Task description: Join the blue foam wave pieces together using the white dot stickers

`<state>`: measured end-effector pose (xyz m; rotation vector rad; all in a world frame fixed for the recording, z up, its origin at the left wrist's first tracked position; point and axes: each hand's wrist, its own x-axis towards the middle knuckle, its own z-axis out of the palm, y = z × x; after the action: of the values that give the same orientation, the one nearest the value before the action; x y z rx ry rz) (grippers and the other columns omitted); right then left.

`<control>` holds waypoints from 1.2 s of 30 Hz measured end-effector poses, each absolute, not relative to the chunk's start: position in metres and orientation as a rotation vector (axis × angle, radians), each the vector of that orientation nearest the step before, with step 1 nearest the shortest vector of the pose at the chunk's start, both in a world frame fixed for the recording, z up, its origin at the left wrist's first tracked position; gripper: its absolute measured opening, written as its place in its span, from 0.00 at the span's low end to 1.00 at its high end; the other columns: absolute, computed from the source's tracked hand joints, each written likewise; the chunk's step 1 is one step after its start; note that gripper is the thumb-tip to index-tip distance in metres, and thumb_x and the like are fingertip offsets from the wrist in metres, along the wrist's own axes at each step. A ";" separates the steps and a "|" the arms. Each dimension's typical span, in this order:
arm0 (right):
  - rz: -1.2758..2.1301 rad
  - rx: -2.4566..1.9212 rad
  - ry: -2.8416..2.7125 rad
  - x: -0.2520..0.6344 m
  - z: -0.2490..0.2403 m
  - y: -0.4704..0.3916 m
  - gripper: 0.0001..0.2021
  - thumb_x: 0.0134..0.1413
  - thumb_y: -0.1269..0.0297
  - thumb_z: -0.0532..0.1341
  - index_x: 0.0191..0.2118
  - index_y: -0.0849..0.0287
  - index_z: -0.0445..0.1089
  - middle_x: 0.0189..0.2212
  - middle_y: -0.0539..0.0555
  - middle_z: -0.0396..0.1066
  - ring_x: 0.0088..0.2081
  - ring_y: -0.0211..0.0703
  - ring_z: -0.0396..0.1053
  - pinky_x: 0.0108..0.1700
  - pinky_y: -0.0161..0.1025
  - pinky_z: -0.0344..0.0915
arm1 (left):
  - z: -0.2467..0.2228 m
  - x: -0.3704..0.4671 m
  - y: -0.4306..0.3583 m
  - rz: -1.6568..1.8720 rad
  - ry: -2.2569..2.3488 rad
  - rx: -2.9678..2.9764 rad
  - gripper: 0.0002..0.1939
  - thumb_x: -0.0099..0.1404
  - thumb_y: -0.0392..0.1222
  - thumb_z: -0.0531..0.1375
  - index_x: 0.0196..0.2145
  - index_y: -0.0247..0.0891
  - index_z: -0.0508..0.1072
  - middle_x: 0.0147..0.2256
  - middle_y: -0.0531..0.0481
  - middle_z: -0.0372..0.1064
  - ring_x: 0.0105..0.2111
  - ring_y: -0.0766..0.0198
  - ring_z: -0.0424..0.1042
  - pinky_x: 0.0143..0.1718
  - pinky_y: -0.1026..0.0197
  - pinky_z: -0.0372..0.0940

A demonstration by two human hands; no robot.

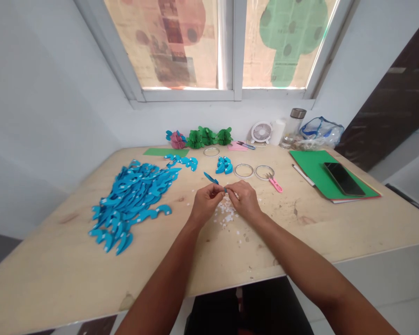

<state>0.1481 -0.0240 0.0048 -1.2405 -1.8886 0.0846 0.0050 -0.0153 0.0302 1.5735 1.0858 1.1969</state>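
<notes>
Both hands meet over the middle of the table, fingertips together on one blue paper cutout [211, 178]. My left hand [206, 201] pinches it, and one end of the piece sticks out above the fingers. Thumb and fingers of my right hand [243, 199] close on its other end, where a bit of blue shows between the fingertips. Small white paper scraps [226, 211] lie scattered below the hands. To the left spreads a big heap of curved blue paper cutouts [136, 188] with white square patches. A small group of blue cutouts [224, 165] lies just beyond the hands.
Tape rolls [243, 170] and pink snips [275, 183] lie right of the hands. Farther right are green sheets [310, 168] with a phone [344, 178] and a white pen [303, 175]. Along the wall stand green paper ornaments [207, 136], a small fan [261, 133] and a glass bottle [293, 125].
</notes>
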 end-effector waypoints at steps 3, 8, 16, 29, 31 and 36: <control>0.088 -1.263 -1.853 0.147 0.006 -0.025 0.09 0.54 0.69 0.54 0.35 0.57 0.72 0.32 0.55 0.74 0.37 0.45 0.66 0.41 0.41 0.59 | 0.031 0.005 -0.016 1.172 1.093 1.598 0.05 0.48 0.39 0.61 0.24 0.35 0.74 0.24 0.51 0.71 0.26 0.65 0.67 0.31 0.64 0.61; 0.093 -1.285 -1.771 0.145 0.008 -0.026 0.08 0.53 0.70 0.54 0.33 0.57 0.71 0.31 0.54 0.73 0.35 0.44 0.66 0.40 0.40 0.60 | 0.031 0.005 -0.016 1.144 1.083 1.628 0.05 0.49 0.39 0.59 0.24 0.35 0.72 0.24 0.52 0.70 0.26 0.66 0.66 0.31 0.64 0.61; 0.218 -1.290 -1.623 0.147 0.009 -0.026 0.07 0.51 0.69 0.54 0.30 0.57 0.69 0.26 0.52 0.71 0.31 0.41 0.65 0.36 0.37 0.60 | 0.030 0.005 -0.013 1.192 1.121 1.399 0.04 0.45 0.38 0.60 0.21 0.35 0.71 0.19 0.55 0.66 0.21 0.69 0.63 0.25 0.66 0.59; 0.672 -1.120 -1.678 0.145 0.011 -0.026 0.08 0.45 0.73 0.52 0.24 0.59 0.68 0.26 0.50 0.69 0.32 0.39 0.66 0.36 0.35 0.61 | 0.030 0.003 -0.011 1.264 0.998 1.175 0.05 0.46 0.37 0.61 0.23 0.34 0.71 0.20 0.55 0.66 0.21 0.70 0.64 0.26 0.65 0.60; 0.729 -1.123 -1.662 0.147 0.011 -0.025 0.09 0.47 0.70 0.52 0.22 0.59 0.67 0.25 0.50 0.69 0.31 0.39 0.66 0.36 0.36 0.60 | 0.030 0.003 -0.011 1.270 0.982 1.167 0.04 0.46 0.37 0.61 0.23 0.34 0.71 0.20 0.55 0.66 0.21 0.70 0.63 0.26 0.65 0.60; 0.863 -1.120 -1.428 0.148 0.007 -0.020 0.04 0.43 0.69 0.56 0.25 0.59 0.67 0.25 0.50 0.68 0.27 0.37 0.64 0.31 0.35 0.60 | 0.029 0.003 -0.011 1.276 0.950 1.166 0.04 0.46 0.36 0.61 0.23 0.35 0.71 0.19 0.54 0.66 0.21 0.70 0.63 0.26 0.65 0.60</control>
<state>0.1480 -0.0202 0.0067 -1.1204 -1.4282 0.8626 0.0029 -0.0106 0.0290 1.1661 0.9501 1.2764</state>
